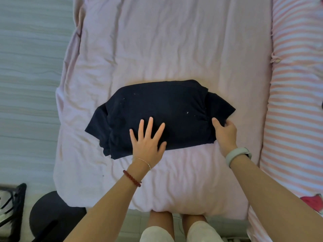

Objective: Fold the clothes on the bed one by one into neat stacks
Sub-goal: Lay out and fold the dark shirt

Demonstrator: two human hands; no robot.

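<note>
i see the dark navy garment folded into a wide bundle on the pink duvet of the bed, near the middle and toward the near edge. my left hand lies flat on its near part, fingers spread and straight, holding nothing. my right hand has its grip closed on the garment's right end, thumb on top and fingers curled round the cloth. a pink striped sheet runs along the right side.

left hand flat, right hand curled
</note>
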